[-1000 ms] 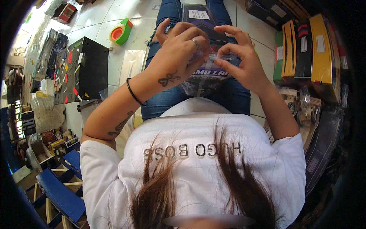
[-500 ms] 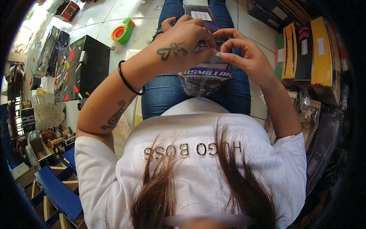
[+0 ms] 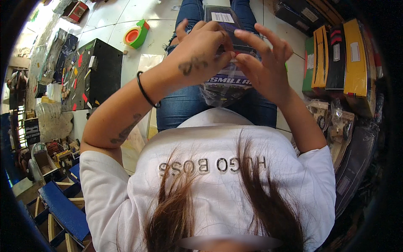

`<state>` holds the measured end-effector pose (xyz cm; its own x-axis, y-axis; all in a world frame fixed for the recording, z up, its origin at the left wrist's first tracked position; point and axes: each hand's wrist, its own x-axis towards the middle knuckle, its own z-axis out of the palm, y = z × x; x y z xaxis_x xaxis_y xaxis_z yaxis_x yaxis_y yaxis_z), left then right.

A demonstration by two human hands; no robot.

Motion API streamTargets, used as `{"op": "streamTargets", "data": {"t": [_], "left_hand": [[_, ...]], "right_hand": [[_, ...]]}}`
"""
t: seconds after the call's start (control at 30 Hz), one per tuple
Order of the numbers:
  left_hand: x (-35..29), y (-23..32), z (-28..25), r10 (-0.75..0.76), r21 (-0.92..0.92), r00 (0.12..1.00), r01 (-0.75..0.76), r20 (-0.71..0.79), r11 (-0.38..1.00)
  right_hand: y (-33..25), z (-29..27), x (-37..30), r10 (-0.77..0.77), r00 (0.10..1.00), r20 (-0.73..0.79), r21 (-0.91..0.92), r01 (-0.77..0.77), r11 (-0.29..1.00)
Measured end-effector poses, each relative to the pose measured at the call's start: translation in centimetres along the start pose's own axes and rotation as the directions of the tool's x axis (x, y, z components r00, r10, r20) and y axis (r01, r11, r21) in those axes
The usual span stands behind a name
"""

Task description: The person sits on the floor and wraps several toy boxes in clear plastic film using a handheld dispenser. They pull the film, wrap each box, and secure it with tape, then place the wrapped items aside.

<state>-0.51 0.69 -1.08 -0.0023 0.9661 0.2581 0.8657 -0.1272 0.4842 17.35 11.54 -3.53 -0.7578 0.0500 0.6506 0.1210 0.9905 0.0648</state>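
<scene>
A dark toy vehicle body or box with purple panels and white lettering, wrapped in clear plastic (image 3: 220, 94), lies on my lap between the thighs of my jeans. Over its middle, my left hand (image 3: 208, 44) has thumb and forefinger pinched together. A tiny whitish bit shows at the pinch, too small to name. Beside it my right hand (image 3: 268, 61) has its fingers spread and raised, its thumb tip close to the left fingertips. Both hands partly cover the wrapped piece. A white label (image 3: 222, 17) shows at its far end.
On the tiled floor to the left sit a green tape dispenser with an orange core (image 3: 135, 35) and a black box (image 3: 98, 63) stuck with coloured scraps. Wrapped yellow and black toy bodies (image 3: 357, 59) line the right side. Blue wooden frames (image 3: 63, 208) lie at lower left.
My right hand's fingers have opened out and lifted from their bent pose. My left hand stays pinched, its forearm turned slightly. The wrapped piece remains on my lap.
</scene>
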Motion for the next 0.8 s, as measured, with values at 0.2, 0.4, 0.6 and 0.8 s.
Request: {"op": "streamTargets", "data": {"t": [0.2, 0.4, 0.6, 0.8], "left_hand": [[-0.6, 0.2, -0.2, 0.153, 0.199, 0.988, -0.15, -0.003, 0.968], [-1.1, 0.0, 0.4, 0.09, 0.098, 0.995, -0.086, -0.039, 0.992], [-1.6, -0.3, 1.8, 0.071, 0.048, 0.985, -0.065, -0.158, 0.997], [-3.5, -1.6, -0.2, 0.013, 0.085, 0.963, 0.01, -0.27, 0.996]], "right_hand": [[2.0, -0.3, 0.6, 0.008, 0.989, 0.148, 0.277, -0.05, 0.96], [3.6, -3.7, 1.9, 0.047, 0.926, 0.375, 0.243, -0.147, 0.959], [0.6, -2.1, -0.1, 0.127, 0.966, 0.224, 0.241, -0.181, 0.954], [0.4, 1.2, -1.3, 0.375, 0.892, 0.253, 0.685, -0.439, 0.582]]}}
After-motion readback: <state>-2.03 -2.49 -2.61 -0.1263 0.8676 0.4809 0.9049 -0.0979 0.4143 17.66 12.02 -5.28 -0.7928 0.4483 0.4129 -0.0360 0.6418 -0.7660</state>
